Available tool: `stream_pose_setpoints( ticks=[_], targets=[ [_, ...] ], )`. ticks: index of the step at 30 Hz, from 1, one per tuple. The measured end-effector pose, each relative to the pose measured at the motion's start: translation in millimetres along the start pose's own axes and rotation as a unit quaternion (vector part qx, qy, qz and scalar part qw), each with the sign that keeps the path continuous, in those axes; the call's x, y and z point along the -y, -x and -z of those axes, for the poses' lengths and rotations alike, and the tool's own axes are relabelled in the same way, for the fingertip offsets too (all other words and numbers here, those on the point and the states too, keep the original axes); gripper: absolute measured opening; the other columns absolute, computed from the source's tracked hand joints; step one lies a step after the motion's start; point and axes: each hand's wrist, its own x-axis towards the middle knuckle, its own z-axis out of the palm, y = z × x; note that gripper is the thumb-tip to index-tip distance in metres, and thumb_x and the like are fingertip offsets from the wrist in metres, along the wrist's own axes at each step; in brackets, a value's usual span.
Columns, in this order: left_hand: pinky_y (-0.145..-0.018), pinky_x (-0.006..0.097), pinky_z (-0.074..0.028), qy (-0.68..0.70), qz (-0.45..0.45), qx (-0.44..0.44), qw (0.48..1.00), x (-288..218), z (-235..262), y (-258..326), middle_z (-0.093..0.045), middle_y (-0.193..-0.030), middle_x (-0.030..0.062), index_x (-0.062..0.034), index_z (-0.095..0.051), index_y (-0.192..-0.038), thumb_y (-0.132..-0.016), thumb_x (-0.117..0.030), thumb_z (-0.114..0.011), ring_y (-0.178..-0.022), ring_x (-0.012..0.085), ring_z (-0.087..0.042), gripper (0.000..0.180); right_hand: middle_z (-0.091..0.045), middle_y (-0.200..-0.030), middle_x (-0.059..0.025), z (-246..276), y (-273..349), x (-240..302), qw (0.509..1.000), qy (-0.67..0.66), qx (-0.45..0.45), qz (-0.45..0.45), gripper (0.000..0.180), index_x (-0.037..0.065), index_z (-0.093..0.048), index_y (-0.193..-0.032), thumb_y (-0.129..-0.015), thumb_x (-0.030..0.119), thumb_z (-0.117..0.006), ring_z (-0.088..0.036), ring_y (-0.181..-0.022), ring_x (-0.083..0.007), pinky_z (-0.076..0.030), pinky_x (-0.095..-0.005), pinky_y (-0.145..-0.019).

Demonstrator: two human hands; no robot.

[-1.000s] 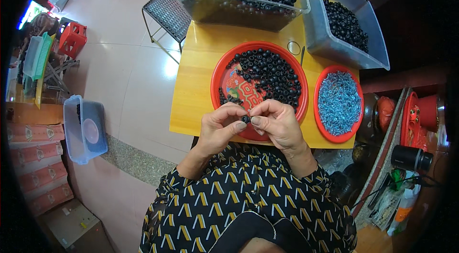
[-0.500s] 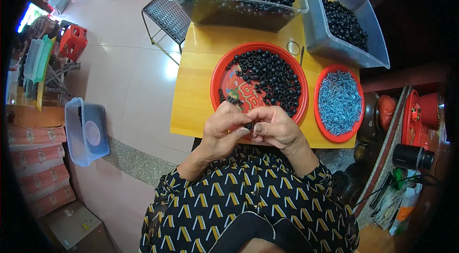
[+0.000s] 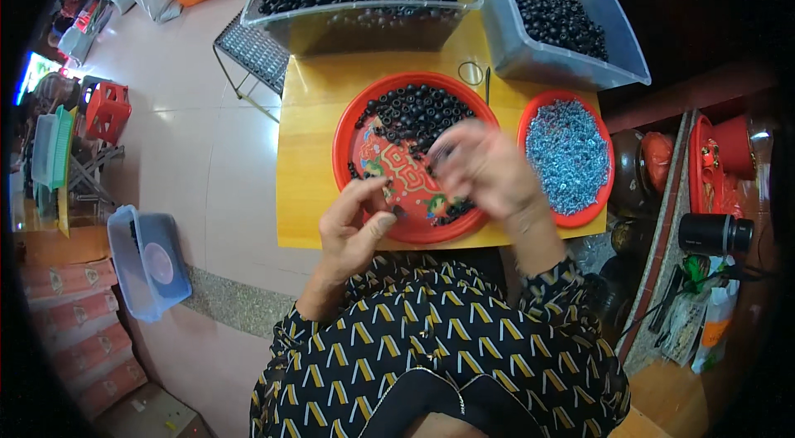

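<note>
A round red tray (image 3: 341,158) with a patterned bottom lies on the yellow table. Many small black ring-like parts (image 3: 414,111) cover its far half, with a few at its left and near edges. My left hand (image 3: 352,219) hovers over the tray's near left rim, thumb and forefinger apart, with nothing plainly between them. Over the tray's right side is my right hand (image 3: 493,173), smeared by motion. Its fingertips are close to the black parts, and whether they hold one cannot be made out. Small shiny blue-silver pieces (image 3: 567,156) fill a red oval tray (image 3: 608,169) to the right.
Two clear plastic bins, a wide one (image 3: 364,28) and a tilted one (image 3: 571,61), hold black parts at the table's far side. A thin ring (image 3: 470,73) and a dark slim tool (image 3: 488,86) lie behind the tray. A woven-top stool (image 3: 252,53) stands left of the table (image 3: 302,190).
My hands, earlier together at the tray's near edge over a small dark part, have come apart. The right one has moved up and right over the black parts. The whole view has shifted.
</note>
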Motion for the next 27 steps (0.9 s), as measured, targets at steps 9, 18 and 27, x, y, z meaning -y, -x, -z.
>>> stream_pose_setpoints(
  ticks=[9,18,27],
  targets=[
    [-0.066,0.033,-0.046,-0.264,-0.071,0.126,0.954,2.5,4.1,-9.2,-0.057,-0.081,0.012,-0.0001,-0.061,-0.092,-0.07,0.003,-0.067,-0.073,0.0271,-0.055,0.023,-0.065,-0.087,-0.0107,36.0,0.7,39.6,0.968,0.141,-0.165,0.126,0.026,-0.005,-0.058,-0.106,-0.091,0.015,-0.054,-0.057,-0.069,-0.0097,-0.047,-0.0222,-0.061],
    [-0.065,0.038,-0.043,-0.374,-0.17,0.152,0.899,19.2,-32.3,-46.4,-0.053,-0.075,0.011,-0.0025,-0.061,-0.083,-0.064,0.0,-0.062,-0.074,0.029,-0.053,0.019,-0.064,-0.083,-0.0126,22.6,30.8,-8.4,0.83,0.522,-0.174,0.089,0.015,-0.002,-0.063,-0.093,-0.08,0.007,-0.062,-0.062,-0.073,-0.0206,-0.048,-0.0301,-0.066],
    [-0.065,0.036,-0.041,-0.483,-0.221,0.227,0.816,29.2,-50.0,-71.8,-0.051,-0.077,0.0079,-0.007,-0.061,-0.076,-0.062,-0.013,-0.065,-0.074,0.0262,-0.049,0.015,-0.058,-0.077,-0.0138,15.3,42.3,-27.3,0.743,0.65,-0.075,0.141,0.009,0.0,-0.063,-0.08,-0.074,0.006,-0.062,-0.057,-0.075,-0.0307,-0.046,-0.0386,-0.068]
  ],
)
